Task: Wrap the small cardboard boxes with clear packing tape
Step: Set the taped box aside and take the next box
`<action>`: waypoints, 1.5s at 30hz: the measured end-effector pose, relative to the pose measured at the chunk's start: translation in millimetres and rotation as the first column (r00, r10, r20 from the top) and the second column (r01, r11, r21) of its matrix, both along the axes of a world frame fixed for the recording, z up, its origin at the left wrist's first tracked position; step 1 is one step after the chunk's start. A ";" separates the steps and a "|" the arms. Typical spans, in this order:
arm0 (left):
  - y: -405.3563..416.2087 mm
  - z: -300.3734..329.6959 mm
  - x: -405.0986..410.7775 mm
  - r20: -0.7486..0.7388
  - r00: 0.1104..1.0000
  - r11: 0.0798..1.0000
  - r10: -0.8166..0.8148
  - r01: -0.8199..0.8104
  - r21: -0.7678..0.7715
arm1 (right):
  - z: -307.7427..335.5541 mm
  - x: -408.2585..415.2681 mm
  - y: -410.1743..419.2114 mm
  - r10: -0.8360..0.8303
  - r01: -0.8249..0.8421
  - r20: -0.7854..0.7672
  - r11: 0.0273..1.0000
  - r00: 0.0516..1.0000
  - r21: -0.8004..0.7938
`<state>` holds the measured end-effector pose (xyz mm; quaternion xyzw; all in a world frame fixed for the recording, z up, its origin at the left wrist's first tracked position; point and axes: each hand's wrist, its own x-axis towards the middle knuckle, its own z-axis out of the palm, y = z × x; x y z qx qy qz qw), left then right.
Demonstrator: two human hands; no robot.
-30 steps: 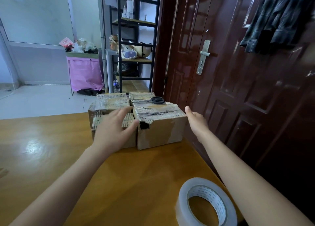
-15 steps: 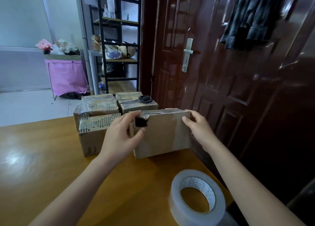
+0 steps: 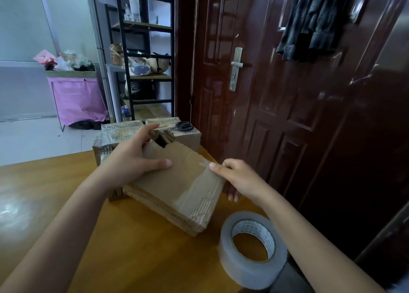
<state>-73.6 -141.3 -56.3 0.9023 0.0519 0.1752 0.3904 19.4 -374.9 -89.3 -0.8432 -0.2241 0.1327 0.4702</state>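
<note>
Glossy wooden tabletop (image 3: 141,255), dark red door (image 3: 276,107) just past its right edge. Cardboard box (image 3: 177,188) sits tilted near the right edge of the tabletop, broad face up toward the camera, lower corner close to the tape roll. Box is plain brown and worn: ragged hole torn at its top edge, strip of clear tape already across its right end, corrugation exposed where the surface paper is peeled near the lower right corner. Layered flap edges show along the near side.

Left hand (image 3: 130,160) grips the box's upper left part, fingers curled over the top edge by the hole, thumb laid flat across the face. Right hand (image 3: 239,177) holds the right end, thumb on the taped face, fingers wrapped round behind; one fingertip shows under the edge.

Tape roll (image 3: 252,250), clear with a white printed core, lies on the tabletop at the near right corner, just beside the right forearm, not touching the box.

Other boxes (image 3: 115,135) stand at the far edge behind the held one, tops striped with tape. Black scissors (image 3: 182,126) lie on top of the right-hand one.

Beyond: black shelf rack (image 3: 143,49), pink-lined bin (image 3: 75,98), plaid shirt (image 3: 314,20) hanging on the door.
</note>
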 end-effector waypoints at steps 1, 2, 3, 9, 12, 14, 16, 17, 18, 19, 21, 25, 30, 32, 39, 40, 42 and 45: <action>2.1 2.5 0.4 -0.010 1.000 1.000 -0.006 0.006 -0.004 | 3.1 -0.2 -0.1 0.018 -0.018 0.008 1.000 1.000 -0.018; 3.5 5.2 0.5 -0.014 1.000 1.000 -0.013 0.012 -0.011 | 5.9 -0.5 -0.2 0.035 -0.035 0.016 0.999 0.999 -0.024; 4.9 7.6 0.6 -0.018 1.000 1.000 -0.018 0.018 -0.024 | 8.4 -1.2 -0.6 0.052 -0.051 0.024 0.998 0.998 -0.021; 11.6 22.8 0.0 0.022 1.000 0.985 0.022 -0.018 -0.172 | 15.9 -6.5 0.5 0.092 -0.091 0.078 0.996 0.993 -0.019; 5.6 10.5 10.8 0.027 0.994 0.991 0.107 -0.104 -0.085 | 11.0 -2.7 -0.2 0.084 -0.078 0.075 0.994 0.994 -0.077; 1.7 1.7 17.2 0.021 0.992 0.991 0.127 -0.126 -0.043 | 11.2 -0.7 -4.2 0.048 -0.038 0.109 0.995 0.993 -0.094; 0.0 1.9 18.3 0.032 0.988 0.987 0.152 -0.150 -0.054 | 17.4 -0.2 -8.2 0.015 -0.004 0.158 0.998 0.987 -0.067; -0.3 4.5 17.2 0.062 0.985 0.985 0.162 -0.158 -0.063 | 21.8 -0.5 -9.3 0.009 -0.002 0.181 0.999 0.983 -0.039; -0.8 7.9 15.4 0.114 0.978 0.983 0.177 -0.171 -0.067 | 26.1 -1.0 -9.9 0.005 -0.003 0.205 1.000 0.979 -0.011; -1.2 10.6 13.8 0.178 0.963 0.979 0.202 -0.192 -0.071 | 29.8 -1.3 -9.9 0.002 -0.004 0.231 1.000 0.973 0.008; -3.8 12.7 10.8 0.272 0.929 0.968 0.252 -0.245 -0.059 | 34.2 -2.3 -8.8 0.003 -0.004 0.265 1.000 0.964 0.003; -4.0 -0.2 14.3 0.163 0.964 0.967 0.208 -0.228 0.117 | 21.9 -3.1 -7.3 0.050 -0.029 0.188 0.993 0.981 -0.116; -6.0 -30.3 17.5 0.063 0.988 0.945 0.141 -0.154 0.288 | -3.6 -22.7 1.3 0.142 -0.126 0.087 0.978 0.986 -0.169; -9.1 -37.6 18.1 0.074 0.994 0.956 0.075 -0.092 0.278 | -6.9 -30.1 8.7 0.202 -0.186 0.071 0.966 0.977 -0.181; -16.6 -36.5 23.8 0.132 0.991 0.962 -0.036 -0.001 0.275 | -6.6 -29.4 13.3 0.270 -0.259 0.019 0.940 0.963 -0.221; -15.3 -34.9 23.5 0.176 0.984 0.971 0.009 -0.051 0.234 | -5.5 -28.9 13.2 0.231 -0.219 0.038 0.956 0.972 -0.198; -11.8 -29.8 21.3 0.209 0.974 0.976 0.093 -0.131 0.174 | -4.0 -26.1 15.7 0.151 -0.136 0.087 0.979 0.985 -0.151; -7.7 -22.3 16.9 0.138 0.978 0.965 0.156 -0.181 0.192 | -1.7 -19.5 23.8 0.077 -0.065 0.114 0.992 0.991 -0.109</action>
